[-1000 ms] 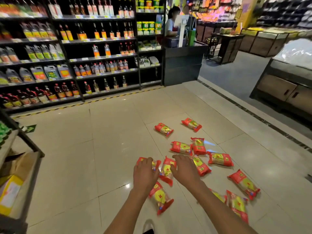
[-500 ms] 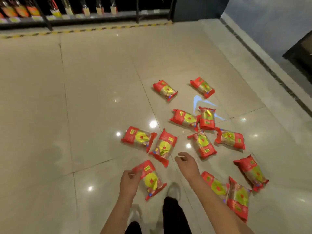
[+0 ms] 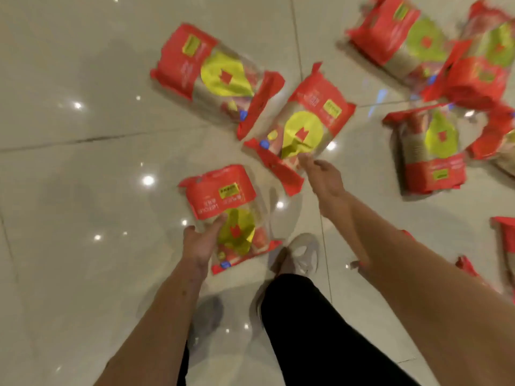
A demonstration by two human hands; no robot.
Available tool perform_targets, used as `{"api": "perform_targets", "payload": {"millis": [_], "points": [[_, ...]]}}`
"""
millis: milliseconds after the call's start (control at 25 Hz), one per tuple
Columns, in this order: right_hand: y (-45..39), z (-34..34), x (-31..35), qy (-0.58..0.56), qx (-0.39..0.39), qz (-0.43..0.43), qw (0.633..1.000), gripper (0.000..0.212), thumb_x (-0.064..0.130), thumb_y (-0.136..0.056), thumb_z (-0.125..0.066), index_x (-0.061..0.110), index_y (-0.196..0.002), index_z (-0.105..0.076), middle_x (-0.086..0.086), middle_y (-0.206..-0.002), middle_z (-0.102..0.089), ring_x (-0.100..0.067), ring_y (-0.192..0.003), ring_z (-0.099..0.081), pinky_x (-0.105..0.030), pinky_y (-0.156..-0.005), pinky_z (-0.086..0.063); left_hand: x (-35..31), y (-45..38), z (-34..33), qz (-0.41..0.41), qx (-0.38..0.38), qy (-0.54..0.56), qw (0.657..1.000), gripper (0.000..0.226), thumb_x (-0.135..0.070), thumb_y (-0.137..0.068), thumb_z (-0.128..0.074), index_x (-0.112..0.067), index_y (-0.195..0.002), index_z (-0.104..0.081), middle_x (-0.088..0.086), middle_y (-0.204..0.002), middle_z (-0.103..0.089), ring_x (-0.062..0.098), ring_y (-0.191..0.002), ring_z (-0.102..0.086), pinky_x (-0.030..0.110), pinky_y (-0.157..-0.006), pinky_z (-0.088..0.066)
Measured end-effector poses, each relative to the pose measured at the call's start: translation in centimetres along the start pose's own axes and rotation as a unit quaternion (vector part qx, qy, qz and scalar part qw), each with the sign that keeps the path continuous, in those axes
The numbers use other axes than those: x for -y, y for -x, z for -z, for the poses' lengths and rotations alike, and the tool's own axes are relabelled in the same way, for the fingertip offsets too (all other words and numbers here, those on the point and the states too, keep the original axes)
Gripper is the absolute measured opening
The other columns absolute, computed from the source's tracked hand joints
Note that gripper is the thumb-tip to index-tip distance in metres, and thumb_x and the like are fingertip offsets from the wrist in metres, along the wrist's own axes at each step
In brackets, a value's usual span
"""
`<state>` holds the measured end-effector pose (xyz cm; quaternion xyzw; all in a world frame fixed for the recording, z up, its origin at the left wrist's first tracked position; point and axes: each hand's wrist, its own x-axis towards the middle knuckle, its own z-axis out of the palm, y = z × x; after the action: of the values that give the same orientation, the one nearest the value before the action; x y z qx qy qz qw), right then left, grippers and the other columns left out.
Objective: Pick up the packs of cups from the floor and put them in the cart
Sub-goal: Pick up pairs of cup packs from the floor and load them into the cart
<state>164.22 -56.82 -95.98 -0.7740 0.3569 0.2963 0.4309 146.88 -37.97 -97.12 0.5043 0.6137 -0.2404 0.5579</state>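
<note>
Left hand: we see the left hand (image 3: 199, 243) curled round the near pack of cups (image 3: 227, 215), thumb on its clear front and fingers wrapped at its left edge.
Near pack: it is red at the top with a yellow-green disc on clear film; we cannot tell whether it is touching the floor (image 3: 83, 190) or just lifted off it.
Right hand: the right hand (image 3: 323, 179) reaches forward and its fingertips (image 3: 306, 160) meet the lower edge of the middle pack (image 3: 303, 126); the blur keeps us from telling whether they pinch it or only touch it.
Middle pack: it lies tilted on the floor, its red sealed end pointing toward us beside the right wrist.
Left-rear pack: a 3rd pack (image 3: 214, 71) lies on the floor just beyond the middle pack, its red end nearly touching that pack's top corner.
Right cluster: we see more packs (image 3: 432, 151) crowded together at the right, some overlapping, all with the same red ends and yellow-green discs.
Right edge: part of another pack (image 3: 505, 246) shows past the right forearm.
Person: a pale shoe (image 3: 299, 254) and a black trouser leg (image 3: 320, 330) stand between the 2 forearms.
Floor: glossy pale tiles with dark joints and bright light spots.
</note>
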Motion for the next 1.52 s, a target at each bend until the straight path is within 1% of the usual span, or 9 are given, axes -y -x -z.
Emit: {"api": "perform_targets", "payload": {"millis": [160, 280, 440, 560, 720, 1040, 1280, 1440, 1520], "points": [[-6.4, -2.5, -1.3, -0.085, -0.015, -0.058, 0.995, 0.077, 0.064, -0.074, -0.08, 0.006, -0.119, -0.058, -0.002, -0.11, -0.066, -0.011, -0.083, -0.062, -0.016, -0.054, -0.045, 3.2, -5.5, -2.1, -0.031, -0.012, 0.003, 0.999, 0.079, -0.039, -0.064, -0.093, -0.01, -0.126, -0.052, 0.004, -0.114, -0.07, 0.022, -0.1, -0.071, 0.039, -0.082, -0.059], [-8.2, -3.5, -0.2, -0.087, -0.001, -0.047, 0.995, 0.064, 0.057, -0.08, -0.079, 0.005, -0.114, -0.062, -0.004, -0.095, -0.064, -0.01, -0.065, -0.057, -0.011, -0.033, -0.037, 3.4, -6.4, -2.1, -0.021, 0.006, 0.008, 1.0, 0.063, -0.037, -0.067, -0.091, -0.013, -0.119, -0.065, 0.004, -0.105, -0.077, 0.016, -0.085, -0.076, 0.031, -0.068, -0.062], [-9.2, -3.3, 1.0, -0.094, -0.011, -0.046, 0.994, 0.039, 0.039, -0.086, -0.079, 0.01, -0.098, -0.056, 0.001, -0.075, -0.056, -0.009, -0.063, -0.054, -0.012, -0.028, -0.037, 2.5, -6.7, -1.4, -0.009, 0.048, 0.005, 0.999, 0.04, -0.025, -0.079, -0.083, -0.022, -0.115, -0.065, 0.001, -0.105, -0.076, 0.018, -0.092, -0.072, 0.029, -0.068, -0.055], [-9.2, -2.9, 1.2, -0.123, -0.009, -0.036, 0.992, 0.054, 0.048, -0.078, -0.084, 0.012, -0.108, -0.057, -0.004, -0.094, -0.068, -0.02, -0.085, -0.069, -0.03, -0.058, -0.063, 2.2, -6.2, -0.5, -0.015, 0.041, 0.023, 0.999, 0.05, -0.03, -0.077, -0.084, -0.022, -0.122, -0.064, 0.002, -0.109, -0.076, 0.023, -0.097, -0.073, 0.032, -0.069, -0.056], [-6.3, -0.2, 1.3, -0.122, -0.034, -0.023, 0.992, 0.079, 0.055, -0.072, -0.084, 0.013, -0.13, -0.048, -0.006, -0.115, -0.067, -0.027, -0.102, -0.069, -0.047, -0.09, -0.059, 0.5, -2.4, 1.4, -0.022, 0.029, 0.047, 0.998, 0.058, -0.034, -0.074, -0.086, -0.021, -0.127, -0.063, 0.007, -0.113, -0.076, 0.03, -0.097, -0.075, 0.05, -0.078, -0.062], [13.5, 14.4, 9.2, -0.146, -0.004, 0.059, 0.987, 0.054, 0.039, -0.073, -0.09, 0.024, -0.118, -0.064, 0.005, -0.107, -0.075, -0.015, -0.098, -0.073, -0.043, -0.097, -0.057, -15.3, 18.8, 6.5, -0.216, -0.023, -0.046, 0.975, 0.06, -0.03, -0.072, -0.089, -0.02, -0.124, -0.06, -0.003, -0.107, -0.073, 0.01, -0.091, -0.071, 0.023, -0.07, -0.054], [35.8, 27.0, 18.2, -0.183, -0.034, 0.135, 0.973, 0.068, 0.058, -0.053, -0.089, 0.031, -0.113, -0.071, 0.006, -0.106, -0.078, -0.015, -0.1, -0.075, -0.034, -0.084, -0.058, -28.6, 40.8, 10.7, -0.335, 0.072, -0.105, 0.934, 0.056, -0.032, -0.073, -0.089, -0.018, -0.12, -0.062, -0.003, -0.102, -0.075, 0.004, -0.078, -0.073, 0.014, -0.059, -0.054], [50.0, 31.8, 21.5, -0.251, -0.09, 0.176, 0.948, 0.037, 0.027, -0.078, -0.086, 0.03, -0.11, -0.068, 0.011, -0.099, -0.075, 0.009, -0.079, -0.071, -0.007, -0.059, -0.051, -33.9, 53.4, 14.2, -0.413, 0.151, -0.14, 0.887, 0.056, -0.036, -0.072, -0.089, -0.023, -0.119, -0.061, -0.006, -0.102, -0.074, 0.01, -0.087, -0.074, 0.023, -0.068, -0.055], [56.3, 32.4, 21.6, -0.272, -0.126, 0.185, 0.936, 0.029, 0.022, -0.082, -0.084, 0.036, -0.099, -0.065, 0.016, -0.092, -0.073, 0.014, -0.07, -0.068, -0.006, -0.055, -0.05, -35.3, 58.8, 16.4, -0.445, 0.187, -0.159, 0.861, 0.057, -0.037, -0.071, -0.089, -0.023, -0.119, -0.06, -0.005, -0.103, -0.074, 0.011, -0.087, -0.074, 0.025, -0.07, -0.056]]}}
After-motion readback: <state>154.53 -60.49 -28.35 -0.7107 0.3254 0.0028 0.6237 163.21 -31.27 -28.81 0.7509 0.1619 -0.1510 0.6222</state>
